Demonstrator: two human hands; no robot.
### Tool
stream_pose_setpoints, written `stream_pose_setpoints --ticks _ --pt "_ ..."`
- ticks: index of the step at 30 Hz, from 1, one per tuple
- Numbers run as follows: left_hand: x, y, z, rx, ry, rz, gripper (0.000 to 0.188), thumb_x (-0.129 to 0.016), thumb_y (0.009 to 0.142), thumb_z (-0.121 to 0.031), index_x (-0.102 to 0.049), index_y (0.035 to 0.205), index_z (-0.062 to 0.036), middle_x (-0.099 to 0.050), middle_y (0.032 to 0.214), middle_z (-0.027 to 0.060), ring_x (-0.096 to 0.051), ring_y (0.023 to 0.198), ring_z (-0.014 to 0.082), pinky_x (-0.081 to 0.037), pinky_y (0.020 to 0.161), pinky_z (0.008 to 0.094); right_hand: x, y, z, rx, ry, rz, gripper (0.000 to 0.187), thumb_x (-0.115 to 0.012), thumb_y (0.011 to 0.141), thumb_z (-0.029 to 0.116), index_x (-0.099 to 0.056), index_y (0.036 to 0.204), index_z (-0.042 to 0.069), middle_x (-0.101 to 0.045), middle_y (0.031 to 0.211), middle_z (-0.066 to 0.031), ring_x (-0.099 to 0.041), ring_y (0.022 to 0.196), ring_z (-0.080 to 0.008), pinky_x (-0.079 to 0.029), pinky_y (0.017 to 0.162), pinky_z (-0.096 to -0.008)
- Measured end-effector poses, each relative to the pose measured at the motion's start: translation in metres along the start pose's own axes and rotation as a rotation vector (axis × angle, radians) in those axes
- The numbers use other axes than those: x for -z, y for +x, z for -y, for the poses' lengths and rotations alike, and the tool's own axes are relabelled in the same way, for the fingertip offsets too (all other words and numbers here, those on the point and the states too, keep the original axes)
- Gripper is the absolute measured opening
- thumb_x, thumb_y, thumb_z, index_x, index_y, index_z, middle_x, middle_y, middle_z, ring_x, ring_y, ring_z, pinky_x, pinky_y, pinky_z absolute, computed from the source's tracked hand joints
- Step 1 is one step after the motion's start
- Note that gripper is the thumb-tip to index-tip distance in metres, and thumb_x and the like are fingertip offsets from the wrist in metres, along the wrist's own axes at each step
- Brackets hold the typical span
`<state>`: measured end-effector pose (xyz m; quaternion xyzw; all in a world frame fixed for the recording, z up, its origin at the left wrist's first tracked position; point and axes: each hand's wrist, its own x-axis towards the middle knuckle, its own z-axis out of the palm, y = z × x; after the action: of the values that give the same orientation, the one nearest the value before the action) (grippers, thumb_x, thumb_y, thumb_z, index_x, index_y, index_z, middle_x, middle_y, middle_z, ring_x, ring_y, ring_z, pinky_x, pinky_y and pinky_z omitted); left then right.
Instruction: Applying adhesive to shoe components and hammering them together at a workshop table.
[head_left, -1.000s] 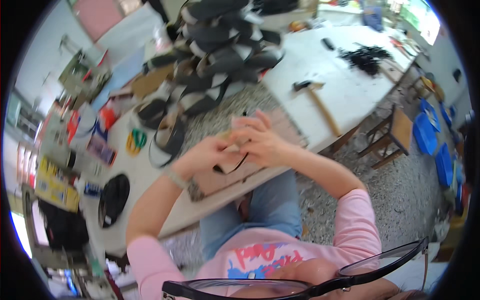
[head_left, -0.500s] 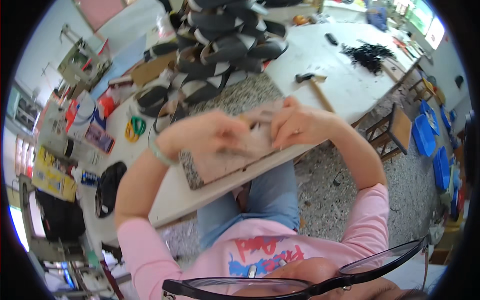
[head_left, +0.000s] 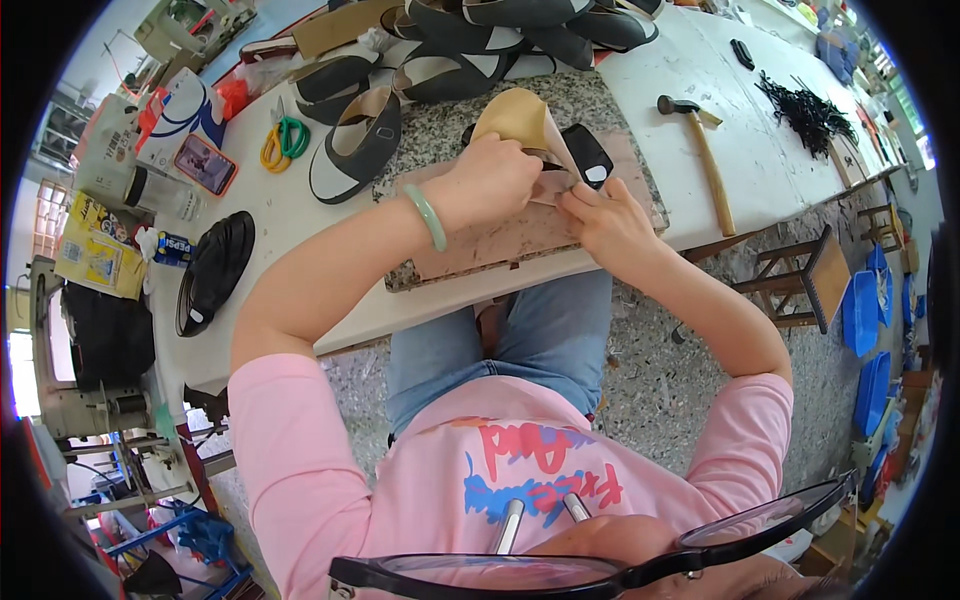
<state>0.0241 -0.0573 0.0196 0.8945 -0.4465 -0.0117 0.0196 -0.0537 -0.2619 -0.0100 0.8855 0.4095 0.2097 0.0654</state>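
Observation:
Both of my hands work on a shoe upper [head_left: 515,115] over a pinkish board [head_left: 455,255] on a speckled stone slab [head_left: 430,130]. The upper shows a tan lining, a pale edge and a black part with a small white patch. My left hand [head_left: 495,178], below a pale green bangle [head_left: 426,216], has its fingers curled on the lining's near edge. My right hand [head_left: 612,222] pinches the near edge of the upper, close to the black part. Exactly what lies between the fingertips is partly hidden.
Dark grey and white shoes [head_left: 450,75] are heaped behind the slab, and a single shoe [head_left: 355,150] stands at its left. Scissors [head_left: 285,140], a phone [head_left: 206,163] and a black shoe-like item [head_left: 215,270] lie left. A hammer [head_left: 706,160] and black strips [head_left: 808,112] lie right.
The view has shifted, so the table sits higher. My hands, blurred before, now hold the shoe upper with its tan lining in plain sight.

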Motion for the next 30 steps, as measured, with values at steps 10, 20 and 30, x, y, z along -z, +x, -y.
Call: stream_pose_setpoints --ticks 10,20,30 --pt "0.008 0.001 0.008 0.036 -0.077 0.065 0.019 -0.065 0.078 -0.022 -0.065 0.076 -0.0033 -0.065 0.074 0.0098 -0.063 0.079 0.0255 -0.047 0.075 0.0382 0.010 0.013 -0.003 -0.092 0.129 0.140 0.028 -0.056 0.078 0.012 -0.067 0.105 0.010 -0.055 0.099 0.0039 -0.047 0.104 -0.0127 -0.033 0.079 -0.0363" --pt "0.011 -0.004 0.018 -0.081 0.005 0.030 0.018 -0.067 0.075 -0.019 -0.064 0.075 -0.0016 -0.066 0.071 0.0150 -0.065 0.070 0.0316 -0.050 0.066 0.0431 0.010 0.029 -0.002 -0.103 0.177 0.250 0.032 -0.056 0.078 0.007 -0.066 0.108 0.010 -0.056 0.103 0.0018 -0.052 0.102 -0.0141 -0.034 0.082 -0.0383" --pt "0.013 -0.010 0.033 0.036 -0.143 0.116 0.018 -0.063 0.076 -0.016 -0.063 0.077 0.0023 -0.066 0.073 0.0176 -0.065 0.072 0.0349 -0.052 0.067 0.0444 -0.002 0.040 0.004 -0.099 0.187 0.122 0.022 -0.058 0.078 0.010 -0.069 0.097 0.014 -0.055 0.095 0.0015 -0.054 0.101 -0.0133 -0.034 0.082 -0.0389"
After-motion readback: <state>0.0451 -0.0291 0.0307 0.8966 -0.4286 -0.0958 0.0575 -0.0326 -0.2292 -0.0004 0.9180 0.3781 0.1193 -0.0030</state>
